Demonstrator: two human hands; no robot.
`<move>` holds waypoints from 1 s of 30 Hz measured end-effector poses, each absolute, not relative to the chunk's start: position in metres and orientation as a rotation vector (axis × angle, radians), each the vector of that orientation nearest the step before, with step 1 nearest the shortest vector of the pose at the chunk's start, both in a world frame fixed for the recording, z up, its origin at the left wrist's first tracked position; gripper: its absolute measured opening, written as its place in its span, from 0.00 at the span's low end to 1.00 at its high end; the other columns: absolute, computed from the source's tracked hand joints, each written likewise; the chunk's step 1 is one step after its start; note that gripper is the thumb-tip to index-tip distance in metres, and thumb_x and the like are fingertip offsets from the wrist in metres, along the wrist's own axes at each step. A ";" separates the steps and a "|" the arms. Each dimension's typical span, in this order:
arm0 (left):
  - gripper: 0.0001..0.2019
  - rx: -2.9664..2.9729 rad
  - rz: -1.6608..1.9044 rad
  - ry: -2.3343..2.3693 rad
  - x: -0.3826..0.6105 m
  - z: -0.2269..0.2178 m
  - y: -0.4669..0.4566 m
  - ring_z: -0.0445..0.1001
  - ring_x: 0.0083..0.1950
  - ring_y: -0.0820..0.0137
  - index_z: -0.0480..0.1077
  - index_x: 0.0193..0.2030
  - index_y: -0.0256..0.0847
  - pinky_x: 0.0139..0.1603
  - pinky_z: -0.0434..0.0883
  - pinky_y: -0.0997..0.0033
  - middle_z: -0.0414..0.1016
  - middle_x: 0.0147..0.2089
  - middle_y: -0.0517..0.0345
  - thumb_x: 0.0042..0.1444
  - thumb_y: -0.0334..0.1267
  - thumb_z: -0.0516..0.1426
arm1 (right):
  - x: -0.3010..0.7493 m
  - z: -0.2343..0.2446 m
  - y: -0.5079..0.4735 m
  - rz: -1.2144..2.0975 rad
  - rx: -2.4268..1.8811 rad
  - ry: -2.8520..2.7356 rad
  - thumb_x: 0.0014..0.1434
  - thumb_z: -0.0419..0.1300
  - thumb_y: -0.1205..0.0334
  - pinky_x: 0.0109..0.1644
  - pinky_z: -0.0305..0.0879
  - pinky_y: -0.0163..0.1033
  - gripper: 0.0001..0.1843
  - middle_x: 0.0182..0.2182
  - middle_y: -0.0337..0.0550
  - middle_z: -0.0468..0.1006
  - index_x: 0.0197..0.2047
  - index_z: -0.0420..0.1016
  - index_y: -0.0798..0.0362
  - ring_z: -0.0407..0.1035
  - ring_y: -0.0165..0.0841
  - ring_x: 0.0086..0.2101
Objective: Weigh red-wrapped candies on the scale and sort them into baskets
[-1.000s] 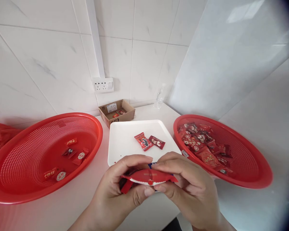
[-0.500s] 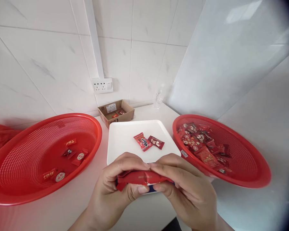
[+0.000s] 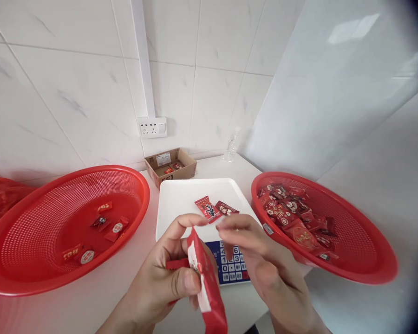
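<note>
My left hand (image 3: pixel 167 278) pinches a red and white packet (image 3: pixel 205 283) that hangs down edge-on in front of me. My right hand (image 3: pixel 264 264) is beside it, off the packet, fingers loosely curled and blurred by motion, hovering over the blue keypad (image 3: pixel 231 264) of a scale. The scale's white tray (image 3: pixel 181 204) carries two red wrapped candies (image 3: pixel 214 209).
A red mesh basket (image 3: pixel 38 260) on the left holds several candies. A red mesh basket (image 3: pixel 355 260) on the right is heaped with many. A small cardboard box (image 3: pixel 170 166) and a clear bottle (image 3: pixel 231 147) stand by the tiled wall, under a socket (image 3: pixel 152 127).
Both hands held the packet flat across; now my right hand has let go and the packet hangs turned edge-on from my left hand. The scale's keypad has come into sight.
</note>
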State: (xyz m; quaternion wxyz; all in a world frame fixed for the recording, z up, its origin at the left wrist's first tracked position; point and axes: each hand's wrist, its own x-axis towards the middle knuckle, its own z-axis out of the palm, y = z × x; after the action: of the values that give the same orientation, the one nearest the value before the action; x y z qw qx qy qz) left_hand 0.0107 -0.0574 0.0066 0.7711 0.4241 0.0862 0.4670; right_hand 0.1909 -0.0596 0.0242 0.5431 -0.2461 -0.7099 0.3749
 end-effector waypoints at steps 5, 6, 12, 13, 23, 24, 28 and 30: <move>0.49 0.810 0.868 0.156 0.014 0.004 -0.056 0.58 0.20 0.83 0.34 0.71 0.62 0.22 0.60 0.85 0.70 0.28 0.67 0.53 0.46 0.65 | 0.189 0.018 -0.056 1.079 -0.689 -1.719 0.59 0.59 0.42 0.68 0.51 0.51 0.27 0.65 0.42 0.59 0.61 0.68 0.33 0.45 0.41 0.67; 0.51 0.803 0.860 0.168 0.014 0.004 -0.056 0.57 0.20 0.82 0.30 0.71 0.60 0.21 0.59 0.85 0.69 0.27 0.68 0.53 0.46 0.65 | 0.188 0.018 -0.055 1.108 -0.702 -1.721 0.58 0.61 0.43 0.68 0.50 0.52 0.27 0.66 0.41 0.57 0.61 0.69 0.32 0.44 0.41 0.68; 0.43 0.884 0.869 0.252 0.016 0.006 -0.053 0.61 0.23 0.81 0.40 0.71 0.60 0.25 0.61 0.82 0.73 0.31 0.61 0.55 0.49 0.62 | 0.186 0.023 -0.055 1.071 -0.689 -1.537 0.52 0.70 0.51 0.54 0.68 0.45 0.09 0.51 0.43 0.73 0.35 0.79 0.42 0.68 0.38 0.53; 0.37 0.922 0.923 0.315 0.016 0.006 -0.052 0.62 0.23 0.81 0.48 0.70 0.61 0.26 0.62 0.82 0.74 0.34 0.60 0.58 0.50 0.60 | 0.186 0.025 -0.056 1.035 -0.660 -1.510 0.53 0.69 0.53 0.49 0.71 0.42 0.07 0.45 0.42 0.75 0.33 0.78 0.44 0.71 0.35 0.47; 0.15 1.601 1.542 0.748 0.009 0.019 -0.061 0.73 0.34 0.74 0.78 0.48 0.53 0.34 0.72 0.79 0.76 0.41 0.57 0.53 0.50 0.63 | 0.183 0.032 -0.064 0.910 -0.696 -1.532 0.58 0.65 0.60 0.33 0.67 0.31 0.04 0.31 0.35 0.76 0.34 0.73 0.46 0.71 0.27 0.31; 0.14 1.641 1.544 0.744 0.009 0.021 -0.062 0.74 0.36 0.73 0.78 0.46 0.54 0.37 0.73 0.79 0.77 0.40 0.58 0.52 0.48 0.64 | 0.183 0.032 -0.064 0.912 -0.702 -1.535 0.58 0.65 0.60 0.33 0.67 0.31 0.04 0.31 0.35 0.76 0.34 0.73 0.46 0.71 0.27 0.31; 0.10 1.593 1.555 0.713 0.011 0.025 -0.064 0.76 0.36 0.72 0.79 0.43 0.51 0.36 0.73 0.79 0.78 0.35 0.58 0.53 0.43 0.64 | 0.184 0.030 -0.067 0.895 -0.750 -1.562 0.57 0.67 0.57 0.35 0.69 0.33 0.09 0.32 0.37 0.76 0.41 0.74 0.43 0.71 0.29 0.33; 0.08 1.534 1.551 0.704 0.013 0.024 -0.065 0.76 0.35 0.71 0.79 0.42 0.50 0.36 0.73 0.77 0.78 0.34 0.57 0.54 0.42 0.64 | 0.184 0.031 -0.069 0.840 -0.737 -1.599 0.56 0.67 0.55 0.35 0.70 0.34 0.12 0.33 0.39 0.75 0.44 0.76 0.42 0.71 0.31 0.33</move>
State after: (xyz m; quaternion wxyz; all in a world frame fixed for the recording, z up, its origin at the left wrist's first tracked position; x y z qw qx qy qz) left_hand 0.0129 -0.0652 0.0242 0.4121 0.6098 0.2798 0.6165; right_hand 0.1841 -0.0688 0.0310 0.5608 -0.3128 -0.6786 0.3566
